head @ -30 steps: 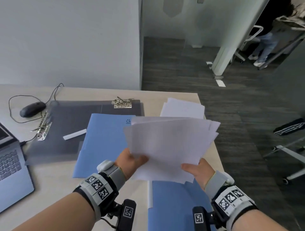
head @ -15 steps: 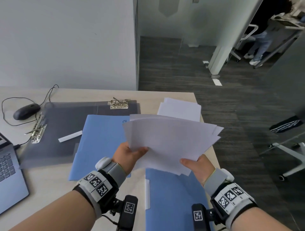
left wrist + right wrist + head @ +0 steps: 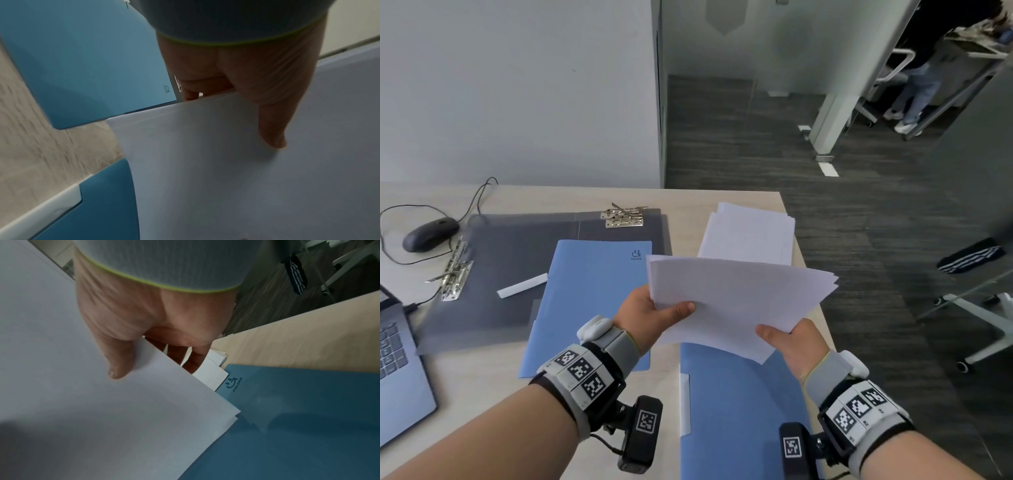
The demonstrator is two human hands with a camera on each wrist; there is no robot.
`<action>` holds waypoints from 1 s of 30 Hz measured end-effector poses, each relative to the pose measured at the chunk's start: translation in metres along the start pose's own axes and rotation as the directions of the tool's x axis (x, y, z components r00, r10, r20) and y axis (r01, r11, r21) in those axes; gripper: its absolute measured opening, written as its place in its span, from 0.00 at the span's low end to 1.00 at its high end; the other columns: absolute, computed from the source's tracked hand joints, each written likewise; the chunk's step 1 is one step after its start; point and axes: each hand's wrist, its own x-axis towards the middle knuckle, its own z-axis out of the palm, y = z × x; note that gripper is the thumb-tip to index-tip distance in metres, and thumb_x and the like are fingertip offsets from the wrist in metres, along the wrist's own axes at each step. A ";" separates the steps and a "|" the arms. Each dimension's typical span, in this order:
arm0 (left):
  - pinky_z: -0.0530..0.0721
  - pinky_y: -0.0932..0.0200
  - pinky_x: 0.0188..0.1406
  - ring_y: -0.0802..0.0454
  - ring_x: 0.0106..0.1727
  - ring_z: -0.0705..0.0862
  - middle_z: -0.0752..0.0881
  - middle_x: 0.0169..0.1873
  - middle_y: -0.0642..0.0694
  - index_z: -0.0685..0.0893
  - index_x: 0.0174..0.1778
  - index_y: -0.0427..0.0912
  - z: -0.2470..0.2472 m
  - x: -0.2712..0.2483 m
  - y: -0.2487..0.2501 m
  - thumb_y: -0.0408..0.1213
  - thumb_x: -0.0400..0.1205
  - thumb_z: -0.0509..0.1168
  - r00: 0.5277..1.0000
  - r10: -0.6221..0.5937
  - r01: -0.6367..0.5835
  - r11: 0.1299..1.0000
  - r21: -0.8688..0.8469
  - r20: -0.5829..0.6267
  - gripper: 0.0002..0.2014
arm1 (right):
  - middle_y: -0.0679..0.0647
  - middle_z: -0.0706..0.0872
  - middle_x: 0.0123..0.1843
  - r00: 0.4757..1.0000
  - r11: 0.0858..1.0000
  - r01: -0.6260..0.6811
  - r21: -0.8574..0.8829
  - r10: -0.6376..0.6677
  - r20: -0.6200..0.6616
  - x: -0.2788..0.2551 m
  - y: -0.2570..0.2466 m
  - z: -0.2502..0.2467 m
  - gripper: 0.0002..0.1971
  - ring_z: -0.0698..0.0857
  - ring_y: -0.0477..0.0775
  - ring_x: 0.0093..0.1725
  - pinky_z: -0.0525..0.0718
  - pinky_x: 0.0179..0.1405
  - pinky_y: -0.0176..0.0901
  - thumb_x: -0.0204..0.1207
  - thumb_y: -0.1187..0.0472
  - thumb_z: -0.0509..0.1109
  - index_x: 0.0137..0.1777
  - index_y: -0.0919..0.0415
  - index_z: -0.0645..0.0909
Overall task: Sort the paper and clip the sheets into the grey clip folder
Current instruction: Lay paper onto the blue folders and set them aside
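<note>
Sheets (image 3: 736, 301), fanned a sec ago, now squared w/ edges nearly flush, pinched by left hand (image 3: 650, 313) & right hand (image 3: 796, 344) mid-frame, thumbs on top; so ready for open grey clip folder (image 3: 517, 270) at left.

Loose sheaf of white sheets (image 3: 736, 301) held above the desk, fanned w/ corners uneven, tilted so far edge points to approx 2 o'clock. Second white stack (image 3: 750, 233) lies flat at 1 o'clock by the desk's right edge. Grey clip folder (image 3: 493, 274) lies open flat at 10 o'clock, metal clips at its left and top edges, both prob. raised.
</note>
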 end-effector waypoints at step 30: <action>0.87 0.42 0.52 0.42 0.48 0.90 0.93 0.42 0.46 0.90 0.38 0.61 0.003 0.006 -0.011 0.57 0.64 0.76 0.985 -0.171 0.172 0.977 0.124 -0.021 0.10 | 0.36 0.92 0.36 0.999 0.998 -0.030 -0.049 0.028 -0.046 0.006 0.003 0.016 0.08 0.88 0.32 0.39 0.82 0.41 0.26 0.74 0.67 0.76 0.47 0.52 0.88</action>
